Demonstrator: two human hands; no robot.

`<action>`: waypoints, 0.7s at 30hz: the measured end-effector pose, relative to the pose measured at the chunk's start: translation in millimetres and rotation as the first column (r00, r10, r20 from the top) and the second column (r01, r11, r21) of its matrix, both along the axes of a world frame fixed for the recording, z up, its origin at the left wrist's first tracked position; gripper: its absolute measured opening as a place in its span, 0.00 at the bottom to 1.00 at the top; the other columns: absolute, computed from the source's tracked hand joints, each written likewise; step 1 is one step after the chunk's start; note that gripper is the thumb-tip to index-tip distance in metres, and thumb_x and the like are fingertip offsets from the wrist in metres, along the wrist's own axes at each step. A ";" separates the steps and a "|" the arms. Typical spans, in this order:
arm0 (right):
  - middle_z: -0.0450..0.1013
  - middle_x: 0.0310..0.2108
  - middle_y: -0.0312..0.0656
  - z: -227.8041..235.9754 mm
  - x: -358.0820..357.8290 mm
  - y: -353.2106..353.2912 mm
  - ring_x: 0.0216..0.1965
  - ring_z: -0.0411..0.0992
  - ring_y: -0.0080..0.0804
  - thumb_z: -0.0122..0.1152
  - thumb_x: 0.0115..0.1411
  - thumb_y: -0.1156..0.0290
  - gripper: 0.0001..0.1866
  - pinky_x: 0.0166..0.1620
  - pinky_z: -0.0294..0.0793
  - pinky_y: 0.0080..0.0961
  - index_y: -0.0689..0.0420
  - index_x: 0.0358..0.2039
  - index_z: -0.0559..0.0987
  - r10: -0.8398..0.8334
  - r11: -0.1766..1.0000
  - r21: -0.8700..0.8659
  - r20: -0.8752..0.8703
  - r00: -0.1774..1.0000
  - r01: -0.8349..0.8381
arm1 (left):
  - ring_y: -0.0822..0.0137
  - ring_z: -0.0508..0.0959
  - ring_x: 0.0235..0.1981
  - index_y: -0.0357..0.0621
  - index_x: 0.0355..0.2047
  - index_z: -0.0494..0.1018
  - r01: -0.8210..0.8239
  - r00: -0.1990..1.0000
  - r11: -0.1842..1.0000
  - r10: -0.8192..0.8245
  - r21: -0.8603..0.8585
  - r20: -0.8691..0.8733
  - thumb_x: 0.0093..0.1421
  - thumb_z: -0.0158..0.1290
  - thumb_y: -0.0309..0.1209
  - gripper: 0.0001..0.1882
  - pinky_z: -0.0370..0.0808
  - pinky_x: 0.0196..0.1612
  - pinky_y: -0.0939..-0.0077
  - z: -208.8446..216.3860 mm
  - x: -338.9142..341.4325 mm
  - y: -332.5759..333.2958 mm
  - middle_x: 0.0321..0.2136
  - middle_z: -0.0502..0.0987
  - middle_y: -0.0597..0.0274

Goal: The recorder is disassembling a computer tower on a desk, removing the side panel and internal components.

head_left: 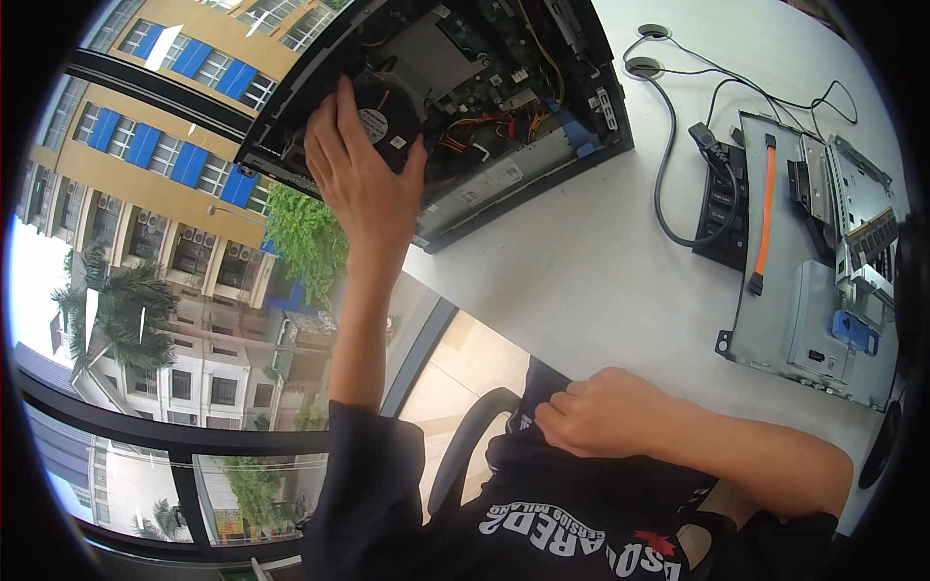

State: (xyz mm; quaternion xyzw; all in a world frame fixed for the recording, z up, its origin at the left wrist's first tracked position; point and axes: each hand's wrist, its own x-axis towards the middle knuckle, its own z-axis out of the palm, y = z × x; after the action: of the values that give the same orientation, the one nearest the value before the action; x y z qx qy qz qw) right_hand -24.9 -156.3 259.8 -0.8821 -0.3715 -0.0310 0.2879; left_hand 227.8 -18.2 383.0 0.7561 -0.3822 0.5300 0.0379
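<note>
At the upper middle, an open black computer case (557,189) shows its circuit board and coloured wires (523,121). Inside its left part sits a round black cooling fan (395,105) with a pale label. My left hand (363,179) reaches over it, fingers on its far side and thumb on its right edge, gripping it. Whether the fan is fixed or loose I cannot tell. My right hand (605,412) is curled into a fist close to my body, by the table's near edge. Anything inside that fist is hidden.
Right on the white table (601,281) lie a metal panel (770,329), an orange flat cable (765,213), a metal bracket assembly (857,232) and a black power cord (664,189) on a black keyed device (717,218). Windows (174,441) line the left; a chair armrest (465,445) stands below the table.
</note>
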 end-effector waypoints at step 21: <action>0.79 0.24 0.47 1.9 0.8 -0.2 0.26 0.81 0.43 0.55 0.63 0.71 0.08 0.28 0.80 0.39 0.63 0.30 0.75 0.003 1.000 -0.014 -0.005 1.000 -0.003 | 0.46 0.70 0.59 0.36 0.65 0.63 0.058 0.998 0.996 -0.057 0.061 -0.025 0.45 0.73 0.33 0.48 0.70 0.61 0.54 11.5 -2.0 5.4 0.59 0.69 0.48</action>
State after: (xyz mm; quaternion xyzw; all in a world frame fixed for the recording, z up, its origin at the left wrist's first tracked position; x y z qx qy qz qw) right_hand -24.2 -156.6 261.7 -0.8837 -0.3722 -0.0257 0.2827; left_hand 225.8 -12.8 394.5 0.7516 -0.4195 0.5079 0.0341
